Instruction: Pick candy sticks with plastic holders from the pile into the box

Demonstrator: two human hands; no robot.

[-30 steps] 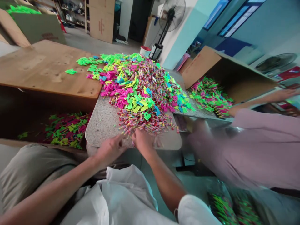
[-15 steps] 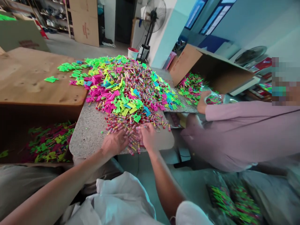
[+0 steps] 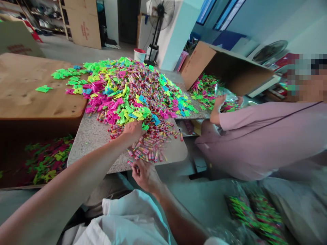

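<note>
A small pink printed tube (image 3: 130, 163) is pinched in the nearly closed fingers of the right hand (image 3: 145, 174), at the near edge of the grey speckled surface (image 3: 84, 143). Neon green-and-yellow plastic pieces (image 3: 131, 113) are being reached by the left hand (image 3: 134, 129); whether anything is gripped by its curled fingers cannot be told. Much appears left, heaped loose; pieces inside the dark-brown open box (image 3: 33, 128) may already be done.

Speckled grey tabletop (image 3: 89, 134), heaped bright plastic pieces (image 3: 113, 109), small printed tubes (image 3: 148, 151)
</note>
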